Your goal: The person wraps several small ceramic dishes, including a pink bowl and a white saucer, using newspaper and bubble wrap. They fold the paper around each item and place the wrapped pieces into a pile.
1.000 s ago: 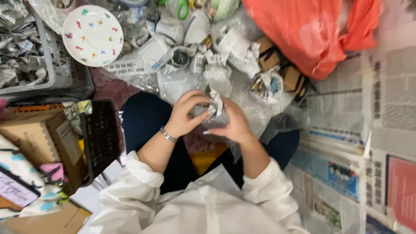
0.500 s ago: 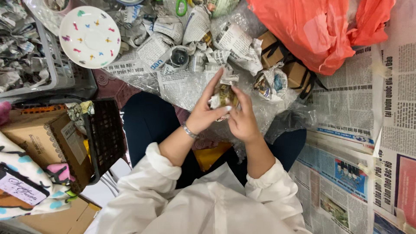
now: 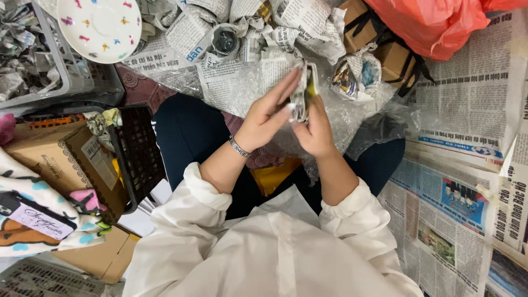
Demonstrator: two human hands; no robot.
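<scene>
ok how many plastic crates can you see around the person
3: a grey crate of crumpled newspaper at the upper left, a black crate beside the person's left knee, and a grey crate at the bottom left corner, mostly cut off. Others may be hidden.

Plate (image 3: pixel 100 25) left of bag (image 3: pixel 434 25), basket (image 3: pixel 137 157) beside box (image 3: pixel 60 162)

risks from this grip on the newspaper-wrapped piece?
1. The wrapped item is pinched between the left hand and right hand over the lap; it could slip.
2. Bubble wrap underneath looks slick.
3. The plate sits tilted on a crate edge and might slide.
</scene>
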